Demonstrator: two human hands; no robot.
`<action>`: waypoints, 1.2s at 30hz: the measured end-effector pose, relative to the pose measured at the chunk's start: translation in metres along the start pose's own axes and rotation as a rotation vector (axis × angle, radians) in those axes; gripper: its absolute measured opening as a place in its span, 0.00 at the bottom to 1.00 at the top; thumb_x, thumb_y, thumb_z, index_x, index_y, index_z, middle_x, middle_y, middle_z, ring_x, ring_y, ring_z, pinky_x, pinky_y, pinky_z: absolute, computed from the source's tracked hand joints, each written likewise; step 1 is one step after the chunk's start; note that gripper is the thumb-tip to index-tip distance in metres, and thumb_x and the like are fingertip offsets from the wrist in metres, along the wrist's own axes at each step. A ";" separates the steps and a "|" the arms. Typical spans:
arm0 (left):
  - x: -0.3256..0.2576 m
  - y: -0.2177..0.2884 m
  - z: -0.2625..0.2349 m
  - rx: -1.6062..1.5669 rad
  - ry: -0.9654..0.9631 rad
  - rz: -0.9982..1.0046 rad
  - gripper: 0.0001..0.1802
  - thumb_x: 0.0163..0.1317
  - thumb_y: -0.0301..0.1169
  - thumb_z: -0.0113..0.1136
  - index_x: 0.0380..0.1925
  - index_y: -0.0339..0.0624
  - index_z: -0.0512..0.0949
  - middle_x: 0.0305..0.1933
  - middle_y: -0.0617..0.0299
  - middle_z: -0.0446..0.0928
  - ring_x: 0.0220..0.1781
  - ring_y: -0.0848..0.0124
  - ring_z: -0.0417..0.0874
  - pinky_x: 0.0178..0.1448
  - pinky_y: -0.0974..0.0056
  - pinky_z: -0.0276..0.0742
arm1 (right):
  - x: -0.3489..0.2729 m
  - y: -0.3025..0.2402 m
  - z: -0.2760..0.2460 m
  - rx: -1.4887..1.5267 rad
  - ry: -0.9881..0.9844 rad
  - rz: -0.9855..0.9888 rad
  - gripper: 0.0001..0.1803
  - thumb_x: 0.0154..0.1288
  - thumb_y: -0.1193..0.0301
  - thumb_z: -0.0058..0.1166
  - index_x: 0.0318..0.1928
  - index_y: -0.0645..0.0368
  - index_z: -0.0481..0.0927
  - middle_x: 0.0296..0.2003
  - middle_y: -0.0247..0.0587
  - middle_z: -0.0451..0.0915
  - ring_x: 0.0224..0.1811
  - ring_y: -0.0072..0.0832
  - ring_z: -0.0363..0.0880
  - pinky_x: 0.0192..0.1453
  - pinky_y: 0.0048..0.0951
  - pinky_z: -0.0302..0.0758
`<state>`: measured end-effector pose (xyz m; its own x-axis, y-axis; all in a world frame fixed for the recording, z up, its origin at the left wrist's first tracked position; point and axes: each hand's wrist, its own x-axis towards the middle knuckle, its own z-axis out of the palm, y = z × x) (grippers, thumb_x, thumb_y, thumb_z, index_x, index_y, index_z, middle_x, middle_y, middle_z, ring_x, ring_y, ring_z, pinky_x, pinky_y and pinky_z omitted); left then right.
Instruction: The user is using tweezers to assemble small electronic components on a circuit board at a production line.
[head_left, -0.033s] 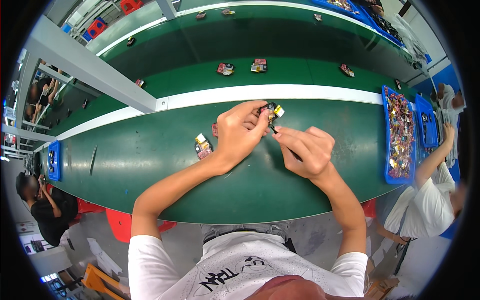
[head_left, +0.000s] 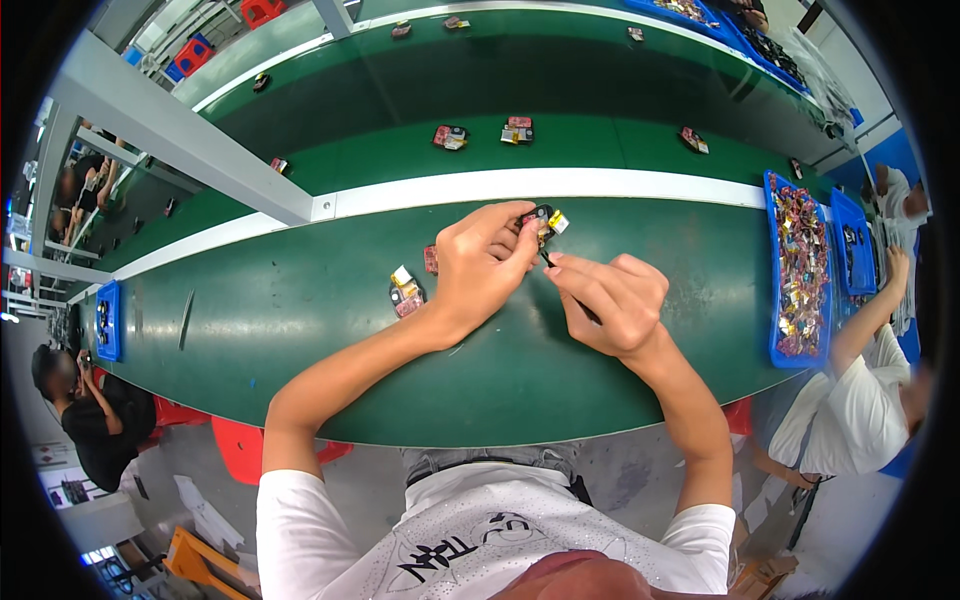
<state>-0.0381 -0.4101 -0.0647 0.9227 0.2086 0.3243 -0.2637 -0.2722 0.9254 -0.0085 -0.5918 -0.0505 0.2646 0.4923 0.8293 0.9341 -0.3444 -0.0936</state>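
Note:
My left hand (head_left: 483, 258) pinches a small black electronic device (head_left: 541, 222) above the green worktable. A yellow-and-white part juts from the device's right side. Closed around a thin black tool (head_left: 592, 315), my right hand (head_left: 615, 300) brings its tip to the lower edge of the device. The tool's exact kind is hidden by the fingers. Left of my left wrist lies a similar unit (head_left: 407, 297) with a red board and a pale flap. Another reddish unit (head_left: 430, 259) is partly covered by my left hand.
Beyond a white rail (head_left: 560, 186), several similar units lie on a green belt (head_left: 590, 145). A blue tray (head_left: 773, 340) heaped with small parts stands at right, near a person in white (head_left: 850, 410). At left are a blue tray (head_left: 115, 345), a thin metal tool (head_left: 186, 320) and a seated person (head_left: 95, 420).

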 end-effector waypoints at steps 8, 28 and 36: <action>0.005 -0.003 0.002 0.219 0.032 0.212 0.09 0.63 0.19 0.67 0.42 0.26 0.83 0.31 0.53 0.87 0.28 0.73 0.89 0.28 0.73 0.82 | -0.001 0.002 -0.001 -0.062 -0.017 -0.091 0.11 0.45 0.81 0.64 0.34 0.60 0.86 0.34 0.40 0.88 0.21 0.21 0.78 0.22 0.23 0.63; 0.012 0.013 -0.001 -0.108 -0.012 -0.171 0.13 0.70 0.24 0.64 0.50 0.26 0.82 0.33 0.53 0.87 0.26 0.74 0.87 0.24 0.73 0.77 | 0.003 0.021 -0.015 0.756 0.166 1.008 0.08 0.56 0.82 0.73 0.35 0.67 0.86 0.34 0.36 0.87 0.21 0.08 0.70 0.25 0.13 0.60; 0.008 0.009 0.008 -0.078 -0.014 0.045 0.13 0.69 0.22 0.64 0.51 0.25 0.81 0.34 0.53 0.86 0.27 0.74 0.87 0.23 0.73 0.78 | 0.000 0.015 -0.014 0.553 0.101 0.871 0.08 0.56 0.79 0.75 0.35 0.68 0.87 0.35 0.36 0.88 0.19 0.07 0.64 0.22 0.16 0.57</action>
<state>-0.0310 -0.4189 -0.0554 0.9132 0.1841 0.3636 -0.3257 -0.2066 0.9226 0.0026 -0.6083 -0.0441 0.9035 0.1705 0.3933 0.4153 -0.1212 -0.9016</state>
